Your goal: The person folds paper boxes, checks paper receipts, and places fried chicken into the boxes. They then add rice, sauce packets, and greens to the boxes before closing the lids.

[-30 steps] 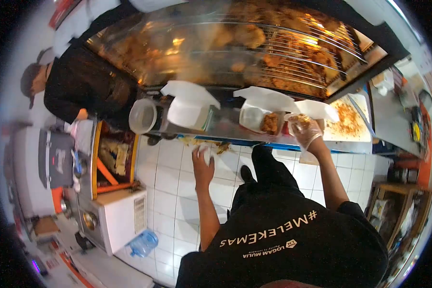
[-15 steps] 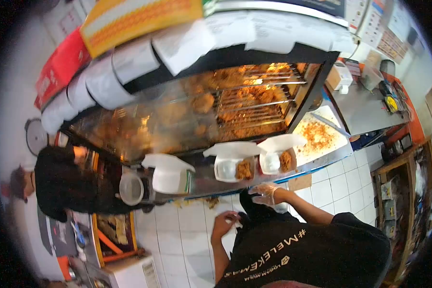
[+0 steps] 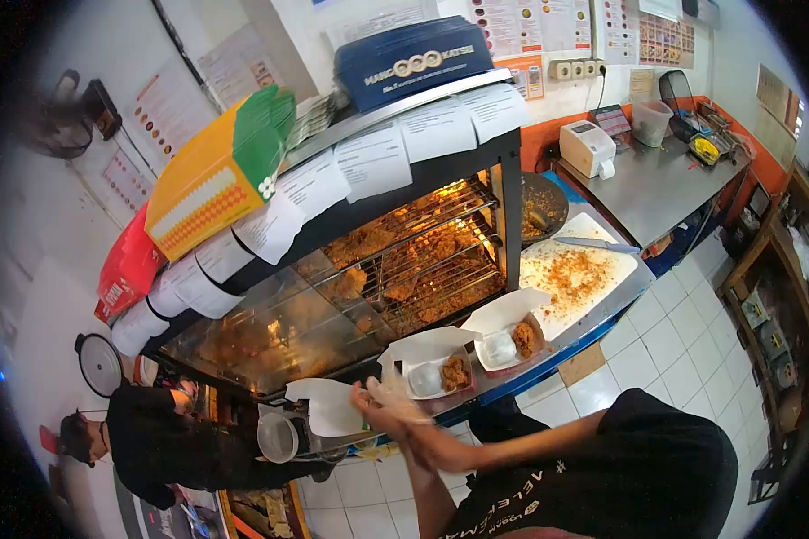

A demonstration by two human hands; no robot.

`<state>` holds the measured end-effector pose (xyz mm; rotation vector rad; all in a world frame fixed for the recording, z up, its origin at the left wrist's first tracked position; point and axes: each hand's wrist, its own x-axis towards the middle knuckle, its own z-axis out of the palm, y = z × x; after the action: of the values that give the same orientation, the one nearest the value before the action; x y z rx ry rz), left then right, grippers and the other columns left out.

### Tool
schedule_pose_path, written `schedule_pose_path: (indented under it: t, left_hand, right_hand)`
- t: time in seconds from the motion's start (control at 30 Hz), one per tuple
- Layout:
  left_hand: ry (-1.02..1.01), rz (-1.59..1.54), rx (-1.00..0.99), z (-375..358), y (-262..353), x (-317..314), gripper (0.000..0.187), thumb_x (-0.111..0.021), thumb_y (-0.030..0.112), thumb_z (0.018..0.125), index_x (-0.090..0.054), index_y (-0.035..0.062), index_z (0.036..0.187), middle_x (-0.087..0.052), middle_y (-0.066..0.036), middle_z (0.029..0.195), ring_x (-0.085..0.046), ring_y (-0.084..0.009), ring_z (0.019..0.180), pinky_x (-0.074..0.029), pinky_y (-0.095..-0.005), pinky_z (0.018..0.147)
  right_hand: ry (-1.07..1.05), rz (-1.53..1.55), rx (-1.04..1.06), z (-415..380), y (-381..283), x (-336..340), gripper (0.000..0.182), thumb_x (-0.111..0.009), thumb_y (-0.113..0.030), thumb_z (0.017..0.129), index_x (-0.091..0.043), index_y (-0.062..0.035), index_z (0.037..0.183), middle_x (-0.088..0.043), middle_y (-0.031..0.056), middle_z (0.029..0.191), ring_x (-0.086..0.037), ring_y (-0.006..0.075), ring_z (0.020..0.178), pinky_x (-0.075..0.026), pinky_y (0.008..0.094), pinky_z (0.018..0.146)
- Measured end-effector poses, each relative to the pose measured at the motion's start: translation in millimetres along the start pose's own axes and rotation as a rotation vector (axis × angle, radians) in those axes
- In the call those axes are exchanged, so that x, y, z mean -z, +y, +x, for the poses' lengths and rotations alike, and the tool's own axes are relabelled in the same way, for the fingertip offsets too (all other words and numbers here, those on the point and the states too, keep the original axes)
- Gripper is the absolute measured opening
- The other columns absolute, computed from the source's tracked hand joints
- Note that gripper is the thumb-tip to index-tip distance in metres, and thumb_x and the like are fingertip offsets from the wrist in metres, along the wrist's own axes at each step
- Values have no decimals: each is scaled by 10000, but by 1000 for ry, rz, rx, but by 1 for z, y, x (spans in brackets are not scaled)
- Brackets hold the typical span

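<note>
Half a second ago the hands were apart; now the gloved right hand (image 3: 402, 402) is meeting the left hand (image 3: 379, 419), with the left box (image 3: 319, 400) lying open at nine o'clock from them. Chicken pieces are sitting in the middle box (image 3: 419, 349) and right box (image 3: 510, 311), both at two o'clock, so those portions look placed. The right forearm is pointing toward nine o'clock, the left toward eleven. Fingers are blurring and overlapping; whether they are clamping the glove, I cannot tell.
</note>
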<state>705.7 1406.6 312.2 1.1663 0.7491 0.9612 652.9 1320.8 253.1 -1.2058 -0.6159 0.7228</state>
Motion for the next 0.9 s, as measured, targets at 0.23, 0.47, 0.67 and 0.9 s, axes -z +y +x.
schedule_pose_path:
  t: [0.23, 0.47, 0.67, 0.9]
  left_hand:
    - [-569, 190, -9, 23, -17, 65, 509, -687, 11, 871, -458, 33, 1325, -569, -113, 1165, -606, -215, 1035, -540, -332, 855]
    - [-1145, 245, 108, -51, -1, 71, 670, -705, 79, 904, -374, 38, 1486, -619, -131, 1282, -627, -205, 1122, -512, -362, 967]
    - [-906, 796, 288, -20, 6, 150, 657, -743, 162, 886, -427, 9, 1442, -646, -149, 1242, -652, -229, 1088, -542, -371, 918]
    - [-983, 655, 533, -33, -62, 227, 639, -645, 319, 970, -377, 89, 1503, -535, -189, 1360, -550, -315, 1217, -505, -477, 999]
  right_hand:
    - [211, -752, 369, -22, -109, 58, 694, -705, -119, 860, -369, -63, 1465, -290, 267, 1530, -411, 400, 1349, -409, 439, 1087]
    - [69, -960, -47, -46, -125, 206, 247, -700, -60, 768, -715, -27, 1013, -731, 127, 854, -677, 164, 803, -528, 354, 729]
    - [983, -398, 121, -52, -109, 403, 222, -555, -118, 883, -683, 28, 990, -704, 104, 862, -657, 195, 787, -530, 350, 795]
    - [1136, -55, -225, 91, -6, 537, 520, -506, -487, 980, -636, 9, 1062, -647, 155, 1080, -580, 271, 954, -485, 398, 783]
